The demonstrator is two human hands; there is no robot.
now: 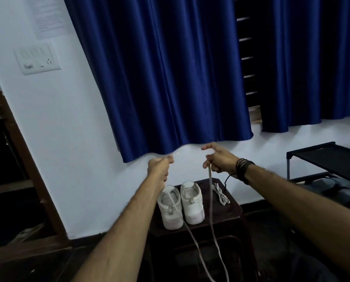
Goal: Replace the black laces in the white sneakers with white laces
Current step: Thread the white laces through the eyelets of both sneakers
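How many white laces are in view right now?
2. One white lace stretches between both raised hands, looping down low. A spare white lace lies bundled on the stool, right of the sneakers. Others may be hidden.

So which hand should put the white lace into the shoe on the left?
Probably the left hand: it hangs right above the left sneaker, gripping the white lace. The right hand is off over the other shoe's side.

Both arms stretched forward, left hand (160, 166) and right hand (221, 159) raised, fingers curled in pinching grips
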